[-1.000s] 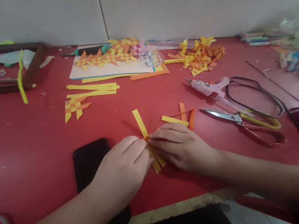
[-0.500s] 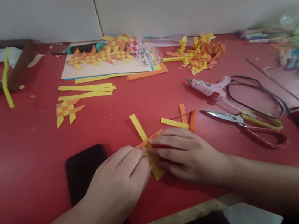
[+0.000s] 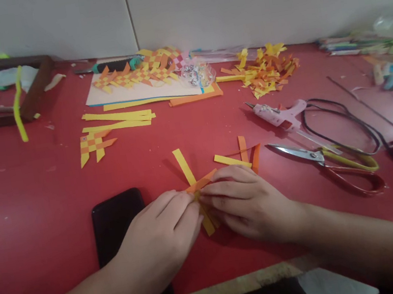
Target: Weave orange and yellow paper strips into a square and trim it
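Observation:
My left hand point(image 3: 161, 234) and my right hand point(image 3: 244, 201) meet fingertip to fingertip over a small bundle of crossed yellow and orange paper strips point(image 3: 198, 191) on the red table point(image 3: 41, 201). Both hands have their fingers pressed together on the strips. A yellow strip sticks out above the hands and a yellow end shows below them. The crossing itself is mostly hidden under my fingers. More loose yellow and orange strips point(image 3: 243, 157) lie just beyond my right hand.
A black phone point(image 3: 116, 219) lies under my left wrist. Scissors point(image 3: 330, 165), a pink glue gun point(image 3: 281, 116) with black cord, woven paper pieces point(image 3: 95, 145), long yellow strips point(image 3: 117, 118), paper scraps point(image 3: 262, 69) and a wooden frame point(image 3: 4, 88) surround the spot.
The hands stay on the strips with small finger shifts; the orange strip now angles up between them. The view has moved slightly.

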Tool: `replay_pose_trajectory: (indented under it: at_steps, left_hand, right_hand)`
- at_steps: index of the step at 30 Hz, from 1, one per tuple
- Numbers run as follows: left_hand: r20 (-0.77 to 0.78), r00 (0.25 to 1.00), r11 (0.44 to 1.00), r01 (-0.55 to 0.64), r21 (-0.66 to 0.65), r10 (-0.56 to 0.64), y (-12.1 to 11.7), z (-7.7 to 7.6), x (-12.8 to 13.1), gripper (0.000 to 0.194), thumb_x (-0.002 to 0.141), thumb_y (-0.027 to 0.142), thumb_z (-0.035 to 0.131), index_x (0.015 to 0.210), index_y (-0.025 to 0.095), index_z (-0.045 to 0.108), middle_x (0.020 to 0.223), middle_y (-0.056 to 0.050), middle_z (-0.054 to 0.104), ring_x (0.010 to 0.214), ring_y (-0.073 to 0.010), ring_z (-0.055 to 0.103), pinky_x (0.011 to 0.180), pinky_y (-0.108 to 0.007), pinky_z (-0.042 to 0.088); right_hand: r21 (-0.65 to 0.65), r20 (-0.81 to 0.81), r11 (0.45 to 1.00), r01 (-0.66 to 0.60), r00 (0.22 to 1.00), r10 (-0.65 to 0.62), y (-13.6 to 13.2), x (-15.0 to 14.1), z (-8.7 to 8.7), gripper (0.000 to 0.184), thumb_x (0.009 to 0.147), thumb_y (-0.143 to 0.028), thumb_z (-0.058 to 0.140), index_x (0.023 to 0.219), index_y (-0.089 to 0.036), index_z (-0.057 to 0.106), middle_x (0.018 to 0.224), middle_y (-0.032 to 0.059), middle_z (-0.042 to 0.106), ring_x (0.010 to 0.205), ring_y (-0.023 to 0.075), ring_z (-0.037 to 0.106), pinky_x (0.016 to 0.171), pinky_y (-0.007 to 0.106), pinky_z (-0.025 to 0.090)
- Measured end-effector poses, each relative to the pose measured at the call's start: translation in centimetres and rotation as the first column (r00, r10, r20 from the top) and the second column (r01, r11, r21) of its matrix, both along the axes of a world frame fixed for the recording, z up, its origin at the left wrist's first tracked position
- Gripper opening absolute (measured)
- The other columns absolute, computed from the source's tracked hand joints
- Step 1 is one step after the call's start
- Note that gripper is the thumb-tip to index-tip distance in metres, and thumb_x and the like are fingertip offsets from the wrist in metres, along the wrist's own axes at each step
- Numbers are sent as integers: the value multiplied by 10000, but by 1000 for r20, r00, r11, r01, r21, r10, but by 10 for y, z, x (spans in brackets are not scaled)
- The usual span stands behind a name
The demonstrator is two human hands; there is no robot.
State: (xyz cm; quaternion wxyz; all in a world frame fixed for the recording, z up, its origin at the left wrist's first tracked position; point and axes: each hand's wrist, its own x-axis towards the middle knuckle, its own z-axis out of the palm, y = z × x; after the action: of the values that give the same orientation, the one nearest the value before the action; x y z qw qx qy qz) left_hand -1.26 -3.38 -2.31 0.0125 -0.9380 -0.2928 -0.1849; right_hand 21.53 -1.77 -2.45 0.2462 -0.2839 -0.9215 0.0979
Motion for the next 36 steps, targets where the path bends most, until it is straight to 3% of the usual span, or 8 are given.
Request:
replay_pose_trajectory:
  at_steps: [19, 26, 36]
  left_hand:
    - [2, 1000, 999, -20, -41, 20, -1, 3, -1, 259, 949, 63, 437, 979, 87, 694, 900, -114, 722, 829, -253, 696, 689, -406, 643]
    - [31, 999, 1000, -21, 4, 21, -1, 3, 1, 223, 934, 73, 496, 1020, 62, 700, 918, -123, 735, 830, -259, 703, 728, -419, 651]
    - [25, 999, 999, -35, 19, 35, 0, 6, 0, 246, 934, 65, 458, 939, 113, 700, 858, -97, 718, 778, -227, 691, 709, -378, 641]
  right_hand:
    - [-7, -6, 1000, 8, 1000, -8, 1, 0, 2, 213, 907, -196, 593, 1079, -158, 712, 1079, 49, 749, 1002, 226, 623, 965, 419, 523]
    - [-7, 15, 1000, 18, 1000, -18, -1, 0, 1, 204, 917, -204, 577, 1066, -167, 713, 1080, 51, 738, 997, 231, 613, 946, 425, 524]
    - [-4, 8, 1000, 11, 1000, -11, 0, -1, 1, 205, 925, -209, 569, 1069, -169, 710, 1068, 68, 737, 997, 221, 614, 938, 432, 527]
